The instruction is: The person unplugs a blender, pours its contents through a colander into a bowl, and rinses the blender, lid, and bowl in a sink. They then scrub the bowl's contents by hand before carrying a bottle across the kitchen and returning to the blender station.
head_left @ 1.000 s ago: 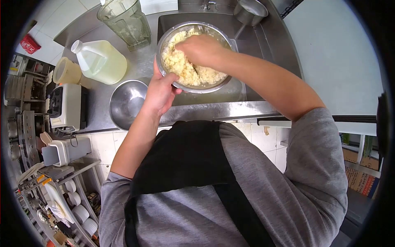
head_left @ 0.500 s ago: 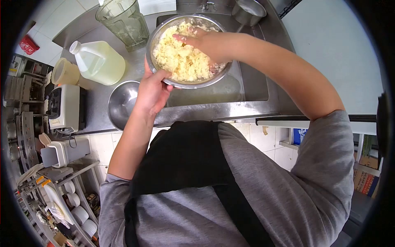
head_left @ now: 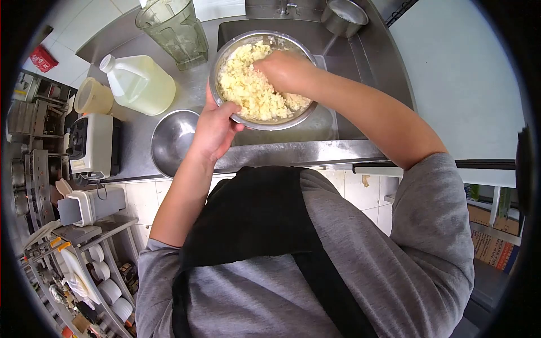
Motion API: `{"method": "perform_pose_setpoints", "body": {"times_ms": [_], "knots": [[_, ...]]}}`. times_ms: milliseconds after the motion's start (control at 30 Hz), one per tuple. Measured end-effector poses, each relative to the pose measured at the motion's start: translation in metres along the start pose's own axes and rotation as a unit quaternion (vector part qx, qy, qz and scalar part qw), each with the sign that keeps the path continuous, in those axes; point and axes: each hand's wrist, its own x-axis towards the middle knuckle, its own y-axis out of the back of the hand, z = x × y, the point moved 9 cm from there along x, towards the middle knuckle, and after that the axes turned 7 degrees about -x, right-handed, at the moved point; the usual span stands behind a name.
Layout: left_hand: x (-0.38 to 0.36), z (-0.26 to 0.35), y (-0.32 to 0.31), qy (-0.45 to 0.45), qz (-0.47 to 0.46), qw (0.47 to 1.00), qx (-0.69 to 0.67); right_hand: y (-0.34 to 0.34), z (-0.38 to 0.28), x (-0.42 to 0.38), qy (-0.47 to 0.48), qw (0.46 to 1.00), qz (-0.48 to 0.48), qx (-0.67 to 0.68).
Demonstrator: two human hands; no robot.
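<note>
A round metal bowl [head_left: 276, 125] holds a heap of pale yellow, finely chopped food [head_left: 251, 93] that looks like minced garlic. My left hand [head_left: 216, 132] grips the bowl at its lower left, thumb over the rim and fingers beneath, holding it above the front of the sink. Reaching in from the right, my right hand [head_left: 284, 72] is dug into the chopped food. Its fingers are buried, so their pose is hidden. Below the bowl's left side, a second metal bowl [head_left: 169, 141] stands on the counter, partly behind my left wrist.
A plastic jug [head_left: 143, 87] of pale liquid and a blender jar [head_left: 180, 42] stand left of the sink [head_left: 352, 121]. Further left are a blender base [head_left: 93, 146] and a plastic tub [head_left: 93, 97]. A metal pot [head_left: 345, 19] sits at the back right.
My right hand has sunk deeper into the chopped food, its fingers now covered, and my right elbow has come inward. The bowl sits slightly lower and further right in view.
</note>
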Motion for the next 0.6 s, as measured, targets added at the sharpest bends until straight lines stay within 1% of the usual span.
{"method": "perform_pose_setpoints", "body": {"times_ms": [100, 233, 300, 333, 400, 433, 467, 533, 567, 600], "knots": [[0.002, 0.002, 0.001, -0.013, 0.002, 1.0, 0.006, 0.003, 0.005, -0.001, -0.022, 1.0, -0.004, -0.01], [0.002, 0.005, 0.0, -0.02, 0.01, 1.0, 0.002, 0.019, 0.013, -0.002, -0.015, 1.0, -0.003, 0.011], [0.001, 0.006, 0.0, -0.029, 0.03, 0.999, -0.012, 0.035, 0.009, -0.009, 0.039, 0.995, -0.041, 0.081], [0.002, 0.007, 0.001, -0.029, 0.029, 0.999, -0.012, 0.045, 0.012, -0.01, 0.038, 0.995, -0.041, 0.08], [0.004, 0.007, 0.001, -0.021, 0.004, 1.0, -0.004, 0.057, 0.012, -0.012, 0.092, 0.99, -0.069, 0.085], [0.005, 0.006, 0.001, -0.021, 0.004, 1.0, -0.005, 0.067, 0.011, -0.01, 0.111, 0.989, -0.045, 0.088], [0.006, 0.006, 0.0, -0.018, -0.002, 1.0, -0.003, 0.073, 0.012, -0.01, 0.111, 0.989, -0.046, 0.087], [0.007, 0.005, 0.0, -0.017, -0.007, 1.0, -0.002, 0.097, 0.022, -0.01, 0.055, 0.99, -0.034, 0.126], [0.008, 0.003, 0.0, -0.013, -0.006, 1.0, -0.005, 0.108, 0.03, -0.015, -0.033, 0.984, -0.002, 0.176], [0.008, 0.002, -0.001, -0.009, -0.006, 1.0, -0.007, 0.12, 0.027, -0.017, -0.032, 0.984, -0.002, 0.175]]}}
